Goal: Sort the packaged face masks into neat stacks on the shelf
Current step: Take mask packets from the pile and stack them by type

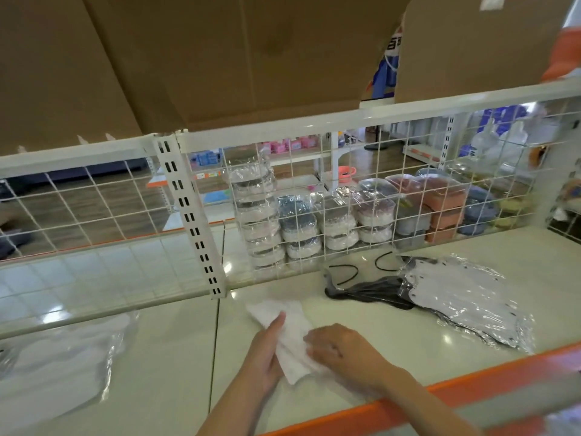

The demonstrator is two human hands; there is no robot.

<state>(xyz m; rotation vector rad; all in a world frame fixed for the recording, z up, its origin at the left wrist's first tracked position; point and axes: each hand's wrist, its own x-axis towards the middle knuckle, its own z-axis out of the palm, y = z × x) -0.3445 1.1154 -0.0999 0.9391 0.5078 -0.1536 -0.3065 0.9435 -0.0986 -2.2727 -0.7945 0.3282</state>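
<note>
Both hands meet on one white mask packet [287, 336] lying near the front edge of the shelf [361, 297], just right of the seam between the two shelf panels. The left hand [267, 350] has its fingers laid along the packet's left side with the thumb stretched up over the top, so it seems to grip the packet by that edge. The right hand [342, 347] rests palm-down on the packet's lower right part, fingers loosely bent; whether it pinches the wrapping or only presses it flat I cannot tell. Holding it from both sides like this looks like a way to square the slippery film packet before it goes onto a pile.

Toward the right end of the shelf, near the mesh back, lies a loose heap: a black mask packet [364, 287] with its ear loops showing, partly under a white mask packet in clear film [465, 297]. These overlap askew, so they are probably not yet sorted. On the left panel another white packet [59, 357] lies by itself, well apart from the hands.

Behind the wire mesh [314, 196], stacks of packaged masks [314, 225] stand in tidy columns by colour, likely the pattern to copy.
</note>
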